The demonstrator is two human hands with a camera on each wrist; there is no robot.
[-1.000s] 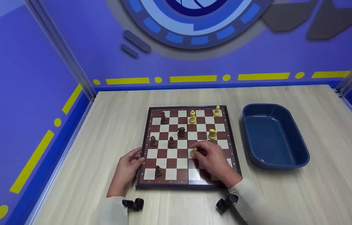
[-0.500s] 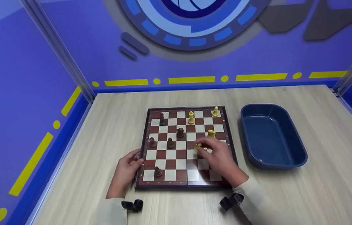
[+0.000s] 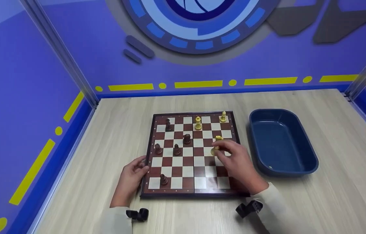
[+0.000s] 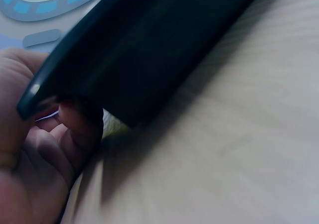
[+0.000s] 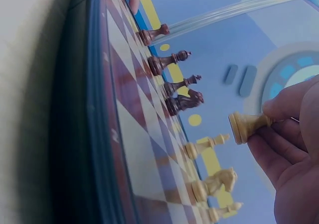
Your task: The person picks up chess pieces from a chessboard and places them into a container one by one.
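My left hand [image 3: 128,182] grips the left edge of the chessboard [image 3: 187,171], thumb on top and fingers curled underneath, as the left wrist view shows. With thumb and fingers my right hand [image 3: 239,164] pinches a pale yellow chess piece [image 5: 246,127] by its upper part. Its base hangs clear of the board in the right wrist view; its top is hidden. Just behind it stands a yellow knight [image 5: 215,184]. Two more yellow pieces, a tall one [image 3: 198,124] and a corner one [image 3: 223,117], stand at the far side.
Several dark brown pieces stand on the board's left half, among them a dark knight [image 5: 185,102] and a near-left piece [image 3: 163,179]. A deep blue bin [image 3: 283,173] sits right of the board. Blue panels [image 3: 23,97] wall the table at the left and back.
The yellow piece in my right hand has risen off its square and moved to the right with the hand. My left hand keeps its hold on the board's edge.
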